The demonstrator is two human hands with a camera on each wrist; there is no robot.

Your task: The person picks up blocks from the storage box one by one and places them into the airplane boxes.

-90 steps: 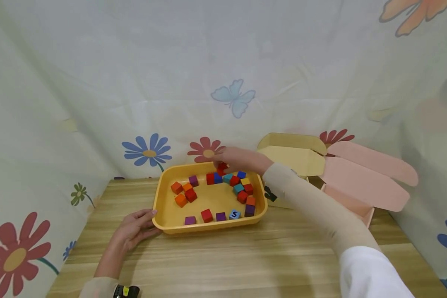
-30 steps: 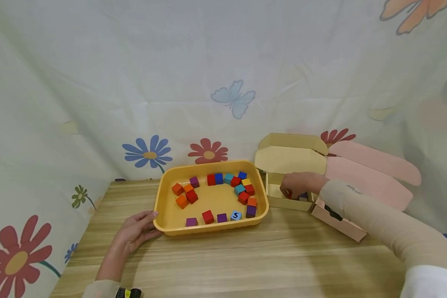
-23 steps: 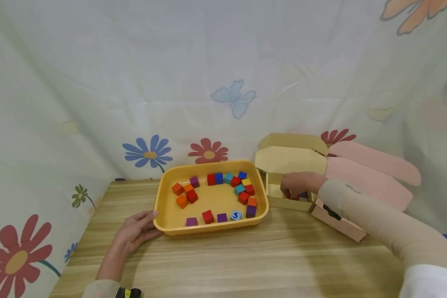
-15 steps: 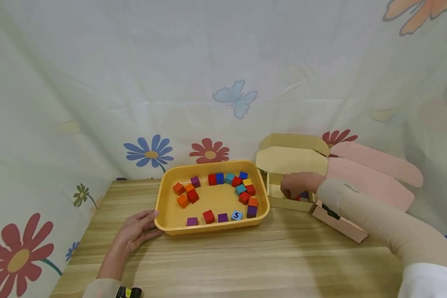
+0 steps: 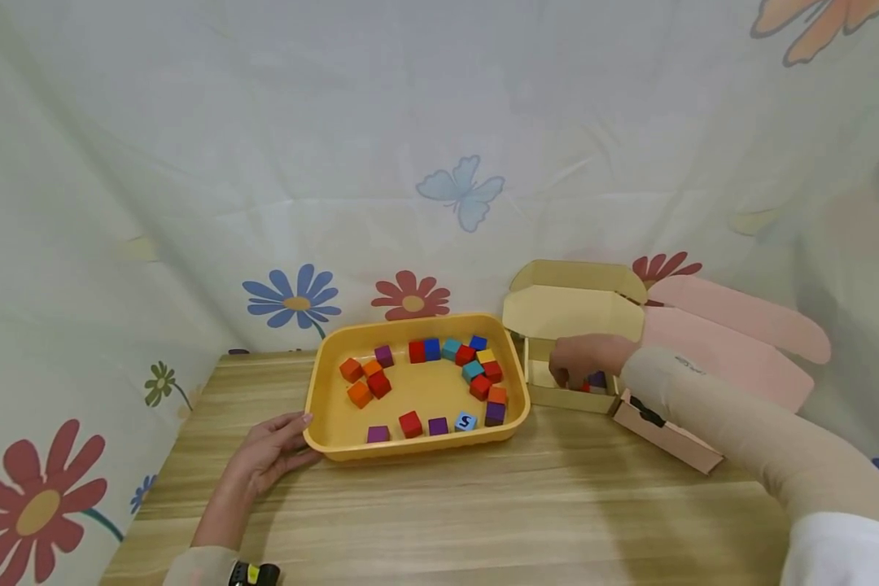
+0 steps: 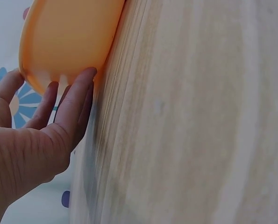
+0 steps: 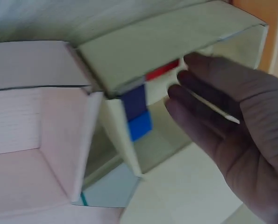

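My left hand [image 5: 267, 454] holds the near left corner of a yellow tray [image 5: 417, 450], thumb at the rim and fingers against the outer wall in the left wrist view. Several coloured cubes lie in the tray, among them a red cube [image 5: 410, 424] and a light blue cube [image 5: 465, 422] with a dark mark. My right hand [image 5: 589, 358] is inside a pale yellow box [image 5: 567, 397]. In the right wrist view its relaxed fingers [image 7: 195, 116] are just apart from a red cube [image 7: 162, 70]. That cube sits beside a purple cube [image 7: 135, 100] and a blue cube [image 7: 139, 127].
A pink box [image 5: 670, 443] with a raised lid [image 5: 725, 342] stands right of the yellow box, under my right forearm. The yellow box's lid [image 5: 571, 312] leans back toward the patterned cloth [image 5: 352, 163]. Wooden tabletop [image 5: 439, 521] extends in front of the tray.
My right hand has carried a red cube from the tray's far side rightward into the yellow box and let it go beside the other cubes. My left hand has stayed at the tray.
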